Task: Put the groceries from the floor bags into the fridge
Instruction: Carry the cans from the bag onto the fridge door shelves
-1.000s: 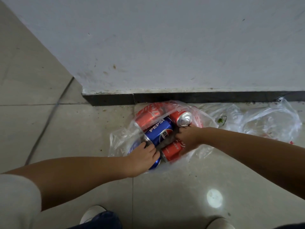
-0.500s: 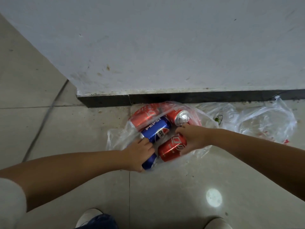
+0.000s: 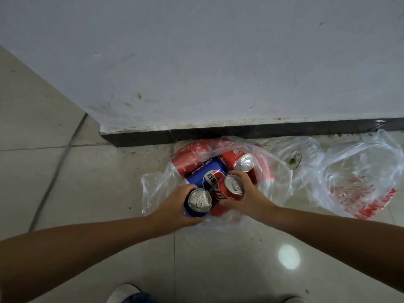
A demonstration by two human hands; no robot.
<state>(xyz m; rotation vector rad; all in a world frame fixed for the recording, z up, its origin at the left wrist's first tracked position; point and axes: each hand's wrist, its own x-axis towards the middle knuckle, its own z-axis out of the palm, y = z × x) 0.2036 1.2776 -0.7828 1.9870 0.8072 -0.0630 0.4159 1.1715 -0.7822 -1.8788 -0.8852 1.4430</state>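
Blue can [image 3: 207, 174], lying just beyond the left hand [image 3: 175, 206]: "PEPSI" and the round Pepsi logo are read, partly veiled by plastic.
Red can [image 3: 227, 193], held in the right hand [image 3: 249, 197]: white lettering is seen, not legible.
Crumpled bag [image 3: 360, 184], right of the right hand: red print, unreadable.

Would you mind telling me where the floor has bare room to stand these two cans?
Bare tile lies left of the can bag, out to the dark seam, and in front between the forearms. It is crowded inside the bag, where cans lie packed, and rightwards, where the second bag sprawls. Left hand and right hand each hold a can.
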